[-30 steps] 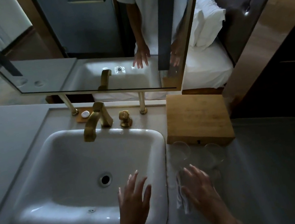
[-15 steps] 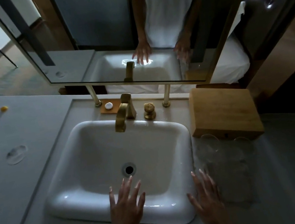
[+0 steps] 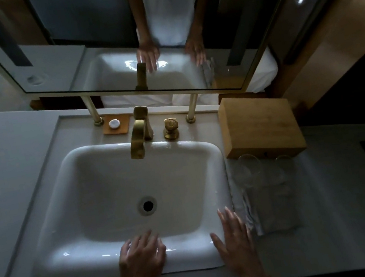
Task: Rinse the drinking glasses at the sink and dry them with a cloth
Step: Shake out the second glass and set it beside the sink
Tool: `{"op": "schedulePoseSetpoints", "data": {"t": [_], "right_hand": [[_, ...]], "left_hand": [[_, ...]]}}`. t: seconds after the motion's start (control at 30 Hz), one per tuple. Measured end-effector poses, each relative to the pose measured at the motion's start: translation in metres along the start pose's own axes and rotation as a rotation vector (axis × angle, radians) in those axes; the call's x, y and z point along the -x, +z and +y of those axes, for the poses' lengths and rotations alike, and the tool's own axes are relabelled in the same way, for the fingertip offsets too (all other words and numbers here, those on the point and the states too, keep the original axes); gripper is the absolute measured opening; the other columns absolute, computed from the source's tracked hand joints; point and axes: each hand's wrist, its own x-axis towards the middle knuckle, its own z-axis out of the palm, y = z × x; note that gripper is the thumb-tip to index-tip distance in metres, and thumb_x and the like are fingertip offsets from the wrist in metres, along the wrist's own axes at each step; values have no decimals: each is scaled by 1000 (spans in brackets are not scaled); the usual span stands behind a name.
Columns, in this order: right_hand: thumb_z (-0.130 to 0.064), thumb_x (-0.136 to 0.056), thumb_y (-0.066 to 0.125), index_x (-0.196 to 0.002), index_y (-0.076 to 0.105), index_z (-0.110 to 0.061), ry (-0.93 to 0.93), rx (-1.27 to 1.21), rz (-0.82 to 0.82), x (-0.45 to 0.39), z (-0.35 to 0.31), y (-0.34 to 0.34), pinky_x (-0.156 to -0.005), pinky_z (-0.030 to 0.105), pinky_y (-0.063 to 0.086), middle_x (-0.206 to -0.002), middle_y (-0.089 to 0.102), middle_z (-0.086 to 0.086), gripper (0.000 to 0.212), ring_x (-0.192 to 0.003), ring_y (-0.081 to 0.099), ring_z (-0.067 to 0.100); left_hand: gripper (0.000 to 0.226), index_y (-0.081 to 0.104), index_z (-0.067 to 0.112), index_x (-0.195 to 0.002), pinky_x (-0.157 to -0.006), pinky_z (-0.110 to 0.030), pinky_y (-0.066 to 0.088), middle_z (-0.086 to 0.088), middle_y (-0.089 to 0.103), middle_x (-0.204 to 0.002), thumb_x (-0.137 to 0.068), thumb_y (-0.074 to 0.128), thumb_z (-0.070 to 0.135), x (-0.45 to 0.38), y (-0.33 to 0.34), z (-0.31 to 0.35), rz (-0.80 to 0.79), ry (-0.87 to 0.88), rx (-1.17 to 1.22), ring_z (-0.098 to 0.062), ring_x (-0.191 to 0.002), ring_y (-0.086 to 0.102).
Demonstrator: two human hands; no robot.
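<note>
While both hands (image 3: 141,259) (image 3: 235,238) lie spread, empty, glossy white sink (image 3: 76,257), clear glasses (image 3: 251,170).

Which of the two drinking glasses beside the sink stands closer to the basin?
The left glass, right of the sink rim, below the wooden box's near-left corner. The other glass stands farther right, under the box's front edge.

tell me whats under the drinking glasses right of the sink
A pale cloth lies spread on the counter beneath both glasses, its front edge bunched. What the cloth itself covers can't be seen.
</note>
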Motion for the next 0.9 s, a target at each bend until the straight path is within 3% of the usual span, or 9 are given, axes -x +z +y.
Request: {"op": "schedulePoseSetpoints", "data": {"t": [0.03, 0.1, 0.17, 0.23, 0.3, 0.47, 0.6, 0.73, 0.9], "right_hand": [[-54, -97, 40, -153, 25, -25, -3, -32, 46, 0, -3, -3, -118, 46, 26, -162, 21, 3, 65, -148, 25, 23], [-58, -98, 27, -142, 49, -9, 42, -68, 119, -2, -6, -11, -104, 49, 44, -146, 50, 14, 69, -130, 52, 33], [-59, -97, 24, -133, 57, -1, 77, -122, 209, -7, -1, -10, -96, 49, 50, -133, 60, 19, 75, -117, 61, 39], [-44, -93, 55, -137, 52, -1, 154, -206, 253, -15, 6, -9, -100, 48, 46, -137, 57, 20, 61, -121, 57, 40], [-24, -84, 74, -142, 46, -4, 242, -308, 258, -25, 14, -8, -105, 46, 42, -141, 52, 21, 67, -127, 50, 40], [-18, -84, 75, -143, 42, -5, 339, -518, 267, -52, 28, -21, -109, 46, 42, -143, 50, 19, 69, -132, 48, 33], [-19, -83, 77, -147, 35, -7, 423, -735, 290, -73, 32, -30, -102, 29, 41, -146, 47, 18, 77, -130, 48, 22], [-18, -79, 80, -145, 33, -6, 581, -967, 347, -94, 42, -41, -95, 32, 45, -138, 51, 20, 82, -119, 53, 26], [-20, -72, 86, -147, 31, -12, 588, -1027, 354, -116, 50, -51, -108, 45, 44, -143, 46, 17, 94, -129, 49, 33]], "left_hand": [[32, 77, 29, -92, -88, -39, 45, 5, 77, -104, -82, 48, 38, 0, 2, -1, 15, 6, 6, -18, -89, 72], [26, 74, 27, -87, -80, -38, 46, 6, 76, -94, -81, 50, 36, -1, 4, -1, 38, 15, 8, -19, -82, 71], [21, 72, 27, -84, -78, -38, 45, 6, 74, -89, -80, 52, 35, -1, 5, -1, 45, 7, 10, -20, -79, 69], [18, 69, 27, -80, -77, -38, 44, 5, 73, -86, -79, 53, 35, -2, 8, -2, 47, 0, 11, -20, -78, 68], [17, 67, 26, -75, -76, -38, 44, 4, 71, -84, -77, 53, 34, -2, 9, -4, 43, -3, 7, -21, -78, 67], [17, 66, 24, -69, -75, -37, 43, 5, 69, -78, -74, 54, 35, -3, 6, -2, -26, -30, 2, -20, -76, 66], [14, 65, 24, -68, -76, -36, 42, 6, 68, -77, -72, 55, 35, -3, 4, -2, -33, -59, 9, -20, -77, 65], [14, 66, 25, -70, -76, -35, 43, 7, 69, -77, -72, 56, 34, -3, 4, -2, -35, -66, 24, -18, -77, 65], [12, 68, 25, -71, -76, -35, 42, 7, 70, -78, -71, 59, 33, -2, 5, -2, -14, -65, 27, -18, -77, 66]]}}
